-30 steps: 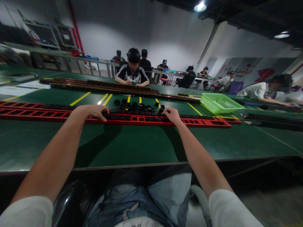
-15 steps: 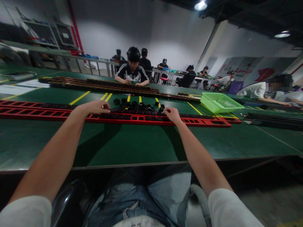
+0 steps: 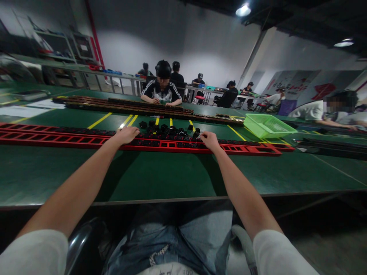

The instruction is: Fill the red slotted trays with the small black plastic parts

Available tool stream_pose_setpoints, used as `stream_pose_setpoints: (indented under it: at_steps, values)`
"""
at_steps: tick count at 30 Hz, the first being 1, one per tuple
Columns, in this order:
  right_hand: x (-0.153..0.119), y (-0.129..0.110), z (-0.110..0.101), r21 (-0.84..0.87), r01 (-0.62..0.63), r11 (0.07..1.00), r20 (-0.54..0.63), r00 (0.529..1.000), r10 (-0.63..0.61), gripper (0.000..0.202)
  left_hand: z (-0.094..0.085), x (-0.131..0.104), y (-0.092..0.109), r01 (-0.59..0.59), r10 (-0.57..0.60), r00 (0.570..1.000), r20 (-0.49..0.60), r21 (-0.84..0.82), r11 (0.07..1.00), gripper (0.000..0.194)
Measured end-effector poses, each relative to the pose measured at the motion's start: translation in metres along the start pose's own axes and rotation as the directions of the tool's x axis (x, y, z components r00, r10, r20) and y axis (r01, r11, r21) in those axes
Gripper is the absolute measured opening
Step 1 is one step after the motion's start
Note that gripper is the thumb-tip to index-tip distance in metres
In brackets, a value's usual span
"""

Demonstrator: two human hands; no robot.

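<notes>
Two long red frames with square openings lie side by side across the green table, many openings filled with black pieces. My left hand is over the frames left of the middle, its fingers curled together; whatever they hold is too small to make out. Beside the loose black parts, my right hand is closed in a pinch at the right end of the filled stretch. What it pinches, if anything, cannot be made out.
A green plastic basket stands at the back right. Long dark strips lie beyond the parts, and a person sits opposite. Black strips lie at the right, where another person leans over the table. White papers are at the left.
My left hand has moved to the right along the frames and now sits nearer the loose parts. My right hand has stayed almost in place.
</notes>
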State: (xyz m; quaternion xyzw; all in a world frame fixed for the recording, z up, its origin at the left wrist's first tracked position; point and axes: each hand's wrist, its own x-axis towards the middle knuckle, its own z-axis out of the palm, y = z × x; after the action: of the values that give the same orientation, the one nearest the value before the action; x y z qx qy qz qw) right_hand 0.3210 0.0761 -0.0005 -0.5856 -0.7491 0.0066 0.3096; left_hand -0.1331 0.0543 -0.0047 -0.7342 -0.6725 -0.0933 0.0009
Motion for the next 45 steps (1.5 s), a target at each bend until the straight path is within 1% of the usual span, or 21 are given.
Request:
stream_pose_setpoints:
  at_steps: [3,6,10,13,16,22,24,26,28,33,38,41,43,45]
  values:
    - [0.001,0.001,0.0,-0.011,0.01,1.0,-0.003,1.0,-0.01,0.022,-0.003,-0.001,0.0,0.03,-0.032,0.998,0.053,0.028,0.999,0.056]
    - [0.002,0.001,0.0,-0.072,0.033,0.997,-0.008,0.999,-0.034,0.022,-0.007,-0.005,0.003,0.038,-0.045,0.993,0.109,0.066,0.997,0.057]
    - [0.0,-0.001,0.0,-0.142,0.02,0.99,0.022,1.0,-0.017,0.024,-0.007,-0.006,0.004,0.033,-0.038,0.995,0.088,0.057,0.998,0.054]
    - [-0.002,-0.003,0.0,-0.156,0.056,0.986,0.113,0.993,-0.038,0.03,-0.004,-0.004,0.002,0.032,-0.034,0.997,0.068,0.035,0.999,0.052]
    - [-0.001,-0.004,0.0,-0.165,0.099,0.981,0.213,0.975,-0.062,0.037,-0.001,-0.002,0.001,0.028,-0.03,0.998,0.058,0.035,0.999,0.054]
    - [0.013,-0.003,-0.002,-0.191,0.134,0.972,0.315,0.947,-0.069,0.047,0.001,-0.003,0.002,0.069,-0.074,0.996,0.05,0.084,0.994,0.054]
    - [0.017,-0.004,-0.001,-0.218,0.127,0.968,0.358,0.933,-0.042,0.051,0.0,-0.004,0.003,0.069,-0.074,0.996,0.052,0.08,0.994,0.054]
    - [0.02,-0.004,0.001,-0.252,0.094,0.963,0.4,0.916,0.015,0.057,-0.002,-0.004,0.004,0.069,-0.072,0.996,0.048,0.072,0.995,0.053]
    - [0.02,-0.004,0.002,-0.264,0.072,0.962,0.419,0.907,0.047,0.06,-0.003,-0.005,0.005,0.072,-0.075,0.996,0.047,0.06,0.996,0.052]
    - [0.021,-0.002,0.002,-0.233,0.076,0.969,0.403,0.915,0.025,0.057,-0.004,-0.005,0.006,0.076,-0.079,0.995,0.054,0.044,0.996,0.052]
    - [0.032,0.004,0.006,-0.226,0.17,0.959,0.451,0.891,-0.052,0.061,-0.004,-0.007,0.007,0.079,-0.081,0.996,0.034,0.053,0.995,0.052]
    - [0.034,0.006,0.01,-0.182,0.177,0.967,0.443,0.893,-0.08,0.058,-0.003,-0.007,0.006,0.081,-0.082,0.996,0.031,0.056,0.995,0.051]
    - [0.031,0.008,0.013,-0.151,0.165,0.975,0.385,0.918,-0.095,0.054,-0.002,-0.006,0.005,0.08,-0.082,0.996,0.037,0.055,0.995,0.052]
    - [0.026,0.008,0.014,-0.104,0.162,0.981,0.259,0.957,-0.13,0.045,-0.002,-0.005,0.005,0.083,-0.085,0.996,0.041,0.057,0.995,0.051]
